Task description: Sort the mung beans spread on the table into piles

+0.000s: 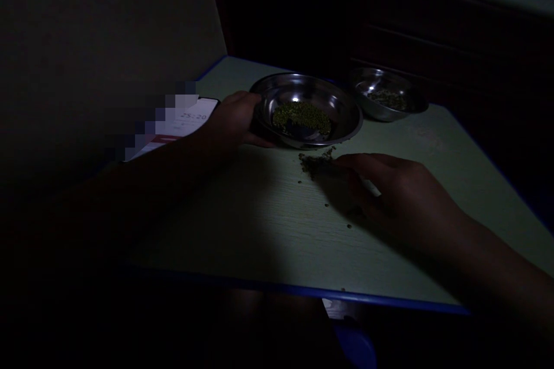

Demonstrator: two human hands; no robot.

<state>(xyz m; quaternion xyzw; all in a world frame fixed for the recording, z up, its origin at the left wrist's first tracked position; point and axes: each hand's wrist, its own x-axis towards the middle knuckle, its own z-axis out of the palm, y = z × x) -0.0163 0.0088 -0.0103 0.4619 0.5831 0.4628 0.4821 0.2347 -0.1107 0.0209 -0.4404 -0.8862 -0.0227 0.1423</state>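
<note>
My left hand [234, 118] grips the left side of a shiny metal bowl [341, 101], with the thumb at its rim and fingers low against its outside. Small green beans [303, 115], which look like mung beans, lie in its bottom. Just in front of the bowl, a small dark heap of beans or husks [314, 164] rests on the table. My right hand [389, 184] reaches in from the right, fingers bent and closed at the heap's edge. Shadow hides what its fingertips hold, if anything. A few loose beans [326, 205] are scattered nearer to me.
Behind and to the right stands a second metal bowl [389, 112] with paler beans or husks inside. A lit phone [173, 127] is at the left beside my forearm. The pale table [242, 225] has a blue edge, and the room is very dark.
</note>
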